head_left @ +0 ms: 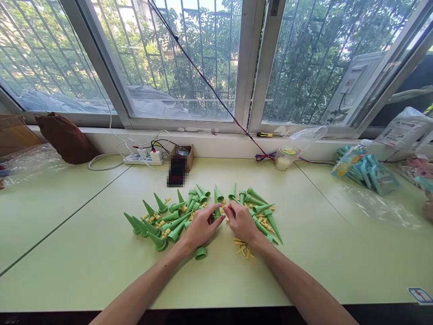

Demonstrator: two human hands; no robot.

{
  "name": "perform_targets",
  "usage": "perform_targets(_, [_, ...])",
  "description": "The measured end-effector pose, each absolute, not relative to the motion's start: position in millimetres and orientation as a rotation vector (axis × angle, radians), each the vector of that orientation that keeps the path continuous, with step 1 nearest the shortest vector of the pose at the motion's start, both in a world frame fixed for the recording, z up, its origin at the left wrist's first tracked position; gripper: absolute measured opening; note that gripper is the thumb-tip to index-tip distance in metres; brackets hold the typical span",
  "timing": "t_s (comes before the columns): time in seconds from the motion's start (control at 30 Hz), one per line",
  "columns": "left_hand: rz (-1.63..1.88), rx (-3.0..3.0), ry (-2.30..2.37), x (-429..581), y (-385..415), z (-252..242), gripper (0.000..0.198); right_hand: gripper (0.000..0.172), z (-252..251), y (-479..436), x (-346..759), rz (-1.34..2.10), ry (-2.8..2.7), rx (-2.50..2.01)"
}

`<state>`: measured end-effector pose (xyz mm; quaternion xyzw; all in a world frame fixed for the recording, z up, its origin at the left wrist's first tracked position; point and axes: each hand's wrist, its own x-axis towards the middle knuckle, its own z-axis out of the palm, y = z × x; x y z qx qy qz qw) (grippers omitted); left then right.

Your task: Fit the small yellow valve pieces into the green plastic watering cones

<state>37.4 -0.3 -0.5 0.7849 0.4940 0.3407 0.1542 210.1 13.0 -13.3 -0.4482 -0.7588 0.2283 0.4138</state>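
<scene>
My left hand (202,224) curves its thumb and index finger toward my right hand, fingertips almost meeting it over the pile. A small yellow T-shaped fitting (222,210) shows between the two hands, at the pinched fingertips of my right hand (239,220). Whatever sits deeper in my left fingers is hidden. Right behind the left index finger stands a green plastic spike (215,201). Green spikes (174,222) lie and stand around both hands, several with ribbed caps. Below my left wrist lies a loose green cap (200,253). Yellow fittings (242,247) are scattered beneath my right wrist.
The pale green table (111,271) runs up to a windowsill. At the back are a power strip (144,158), a small cardboard box (189,155), and a plastic container (283,159). To the right lie a bottle (350,160), turquoise items (375,174) and clear plastic (385,207).
</scene>
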Motion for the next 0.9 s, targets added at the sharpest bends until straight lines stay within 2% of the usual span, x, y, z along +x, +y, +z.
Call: perform_targets(0.9, [1.083,2.297,1.353,37.7,0.2,-7.4,0.034,0.038,-15.3,11.4,207.6,0.463,-1.881,-1.177])
